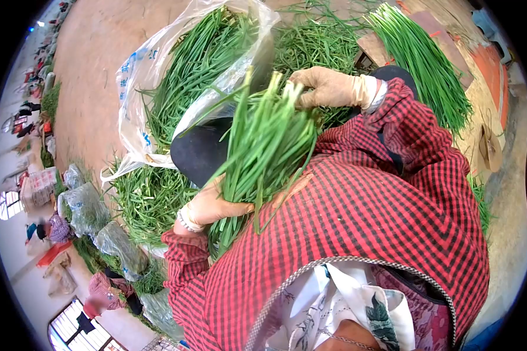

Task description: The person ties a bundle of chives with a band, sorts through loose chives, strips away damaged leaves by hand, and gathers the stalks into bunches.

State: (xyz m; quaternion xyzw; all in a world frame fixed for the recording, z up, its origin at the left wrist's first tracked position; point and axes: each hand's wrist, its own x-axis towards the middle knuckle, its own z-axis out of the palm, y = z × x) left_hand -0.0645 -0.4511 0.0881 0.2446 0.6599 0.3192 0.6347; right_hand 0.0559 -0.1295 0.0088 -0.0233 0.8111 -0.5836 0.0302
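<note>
A loose bunch of green chives (269, 140) lies across my lap, its pale stem ends up and its leaf tips down. My left hand (216, 205), in a thin pale glove, is wrapped round the lower leafy part, thumb across the front. My right hand (328, 88), also gloved, has its fingers closed at the white stem ends on the bunch's upper right. Some single leaves stick out from the bunch on the left. Just beyond it stands an open clear plastic bag (129, 117) holding more chives.
Neatly aligned chives (421, 70) rest on a board (445, 41) at upper right. Loose leaves (316, 47) are heaped behind my right hand, and another heap (152, 202) lies at left. Other people (108, 289) sit along the left among plastic-wrapped bundles (120, 245).
</note>
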